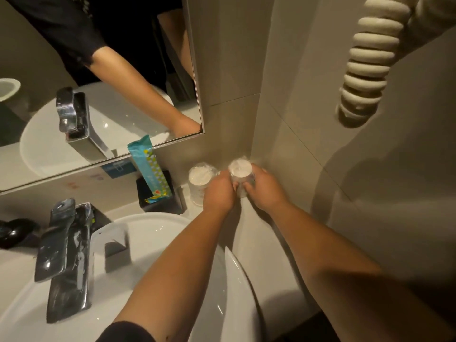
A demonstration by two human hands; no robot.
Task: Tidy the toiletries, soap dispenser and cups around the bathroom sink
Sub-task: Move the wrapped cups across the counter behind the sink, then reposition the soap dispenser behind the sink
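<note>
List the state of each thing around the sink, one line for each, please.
Right cup: wrapped, gripped by both hands in the corner.
Left cup: wrapped, standing on the counter, behind the left hand.
Left hand: closed on the right cup.
Right hand: closed on the right cup.
Packet: upright, leaning in the black holder.
Faucet: no water running.

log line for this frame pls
phase: arranging cups | left hand + right hand: on right cup | left cup: standing beside | spot: counter corner

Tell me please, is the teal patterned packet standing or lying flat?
Standing, tilted: the teal patterned packet leans out of the black square holder.
</note>
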